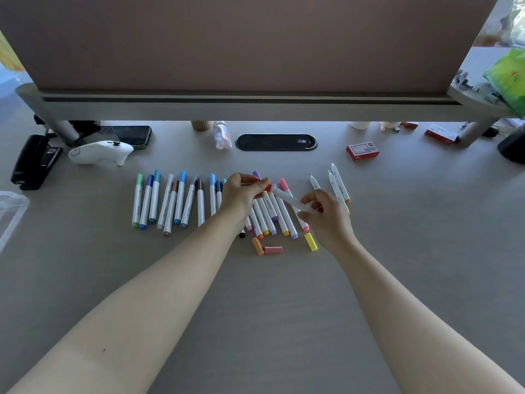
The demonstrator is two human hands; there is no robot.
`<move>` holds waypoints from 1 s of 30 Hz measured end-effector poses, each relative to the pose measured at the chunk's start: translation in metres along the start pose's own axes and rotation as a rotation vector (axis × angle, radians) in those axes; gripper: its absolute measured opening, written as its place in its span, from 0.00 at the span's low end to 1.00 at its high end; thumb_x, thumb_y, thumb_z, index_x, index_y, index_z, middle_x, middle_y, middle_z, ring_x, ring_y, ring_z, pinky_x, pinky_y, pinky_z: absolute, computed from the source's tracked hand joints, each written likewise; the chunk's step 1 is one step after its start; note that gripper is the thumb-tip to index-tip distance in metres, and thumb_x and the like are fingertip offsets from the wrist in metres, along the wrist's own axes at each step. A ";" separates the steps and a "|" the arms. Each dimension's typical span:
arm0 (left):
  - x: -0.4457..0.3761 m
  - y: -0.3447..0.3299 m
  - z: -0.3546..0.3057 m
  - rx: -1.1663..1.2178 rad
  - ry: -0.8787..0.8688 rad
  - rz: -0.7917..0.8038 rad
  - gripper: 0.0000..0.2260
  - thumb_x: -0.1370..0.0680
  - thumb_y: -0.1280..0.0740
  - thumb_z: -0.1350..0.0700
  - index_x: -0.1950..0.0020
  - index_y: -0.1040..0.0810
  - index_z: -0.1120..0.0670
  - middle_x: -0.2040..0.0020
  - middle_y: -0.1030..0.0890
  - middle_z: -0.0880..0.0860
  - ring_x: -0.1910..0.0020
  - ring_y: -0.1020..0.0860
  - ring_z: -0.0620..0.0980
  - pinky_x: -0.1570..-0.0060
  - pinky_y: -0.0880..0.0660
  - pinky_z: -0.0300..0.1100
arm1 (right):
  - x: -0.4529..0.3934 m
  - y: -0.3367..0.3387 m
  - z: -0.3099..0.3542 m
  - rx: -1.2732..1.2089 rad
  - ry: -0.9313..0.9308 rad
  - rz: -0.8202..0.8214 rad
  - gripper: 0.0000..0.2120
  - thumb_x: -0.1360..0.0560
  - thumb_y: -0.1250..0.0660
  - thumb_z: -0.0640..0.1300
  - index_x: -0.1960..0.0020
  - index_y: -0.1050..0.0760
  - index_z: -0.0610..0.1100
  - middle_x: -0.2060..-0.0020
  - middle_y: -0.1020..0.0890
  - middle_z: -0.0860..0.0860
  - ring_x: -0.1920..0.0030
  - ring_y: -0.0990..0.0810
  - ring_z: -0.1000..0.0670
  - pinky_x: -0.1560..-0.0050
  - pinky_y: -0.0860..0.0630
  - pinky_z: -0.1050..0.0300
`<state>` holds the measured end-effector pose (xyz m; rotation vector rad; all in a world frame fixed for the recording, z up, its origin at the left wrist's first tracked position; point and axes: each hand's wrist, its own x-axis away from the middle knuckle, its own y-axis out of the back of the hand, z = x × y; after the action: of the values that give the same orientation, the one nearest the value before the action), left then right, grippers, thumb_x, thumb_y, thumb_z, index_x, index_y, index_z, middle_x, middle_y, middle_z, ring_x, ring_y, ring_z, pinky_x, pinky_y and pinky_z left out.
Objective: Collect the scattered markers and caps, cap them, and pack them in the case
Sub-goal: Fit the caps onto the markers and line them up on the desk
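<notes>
The right hand (321, 211) pinches a white marker (289, 199) by its rear end while the left hand (244, 191) grips a red cap (262, 184) at its tip, both just above the marker row (170, 200); light, stiff, probably slick plastic, best held mid-barrel

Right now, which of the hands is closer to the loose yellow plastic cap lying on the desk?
The right. The right hand holds a white marker just above the yellow cap; the left hand, pinching a red cap, is further up and to the left.
</notes>
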<state>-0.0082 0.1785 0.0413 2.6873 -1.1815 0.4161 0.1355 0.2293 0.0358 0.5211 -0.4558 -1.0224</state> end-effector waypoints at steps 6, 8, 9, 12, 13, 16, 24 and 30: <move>-0.003 -0.005 -0.002 -0.114 -0.062 0.048 0.11 0.25 0.33 0.57 0.62 0.34 0.53 0.63 0.25 0.50 0.65 0.26 0.44 0.61 0.30 0.34 | -0.004 -0.002 0.000 -0.089 -0.012 -0.029 0.06 0.28 0.35 0.34 0.58 0.28 0.45 0.68 0.31 0.53 0.67 0.33 0.54 0.68 0.37 0.63; -0.005 -0.008 -0.003 -0.109 -0.078 0.057 0.11 0.25 0.33 0.58 0.63 0.34 0.53 0.63 0.25 0.51 0.65 0.26 0.44 0.62 0.30 0.34 | -0.006 -0.003 0.001 -0.102 -0.022 -0.046 0.07 0.29 0.35 0.34 0.58 0.28 0.45 0.68 0.31 0.53 0.67 0.33 0.55 0.68 0.38 0.64; -0.006 -0.009 -0.004 -0.109 -0.086 0.059 0.11 0.25 0.33 0.59 0.63 0.35 0.53 0.64 0.25 0.51 0.65 0.27 0.44 0.62 0.29 0.34 | -0.007 -0.003 0.001 -0.113 -0.027 -0.053 0.07 0.29 0.36 0.33 0.58 0.29 0.45 0.68 0.31 0.53 0.67 0.33 0.55 0.68 0.38 0.64; -0.012 -0.015 -0.005 -0.148 -0.101 0.081 0.12 0.25 0.33 0.59 0.64 0.35 0.53 0.64 0.26 0.52 0.64 0.27 0.46 0.59 0.29 0.37 | -0.012 -0.001 0.001 -0.122 -0.042 -0.081 0.07 0.28 0.35 0.33 0.58 0.30 0.44 0.64 0.29 0.50 0.66 0.33 0.54 0.68 0.37 0.66; -0.013 -0.017 -0.005 -0.156 -0.104 0.086 0.12 0.25 0.34 0.59 0.64 0.35 0.53 0.64 0.27 0.52 0.63 0.27 0.48 0.59 0.29 0.38 | -0.014 0.000 0.000 -0.116 -0.047 -0.089 0.07 0.28 0.36 0.33 0.57 0.30 0.44 0.61 0.29 0.48 0.66 0.33 0.54 0.69 0.37 0.67; -0.017 -0.022 -0.002 -0.183 -0.102 0.088 0.11 0.24 0.34 0.57 0.62 0.35 0.52 0.63 0.27 0.52 0.61 0.26 0.50 0.58 0.28 0.40 | -0.016 0.001 -0.002 -0.108 -0.055 -0.100 0.07 0.28 0.36 0.33 0.56 0.30 0.44 0.59 0.29 0.47 0.67 0.33 0.56 0.73 0.34 0.73; -0.033 -0.039 -0.009 -0.192 -0.048 0.067 0.17 0.24 0.35 0.58 0.37 0.35 0.57 0.50 0.26 0.56 0.56 0.23 0.51 0.53 0.26 0.39 | -0.026 -0.003 -0.005 -0.163 -0.045 -0.102 0.05 0.23 0.39 0.41 0.50 0.25 0.43 0.61 0.25 0.52 0.64 0.29 0.55 0.68 0.35 0.73; -0.054 -0.045 -0.004 -0.414 -0.119 0.147 0.17 0.23 0.37 0.57 0.35 0.36 0.55 0.47 0.26 0.56 0.58 0.26 0.46 0.66 0.28 0.28 | -0.050 0.015 -0.033 -0.138 -0.214 -0.277 0.10 0.25 0.38 0.38 0.44 0.26 0.42 0.48 0.22 0.45 0.55 0.27 0.50 0.51 0.24 0.52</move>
<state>-0.0107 0.2468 0.0258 2.3035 -1.3333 0.0210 0.1419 0.2866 0.0129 0.3580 -0.5069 -1.3737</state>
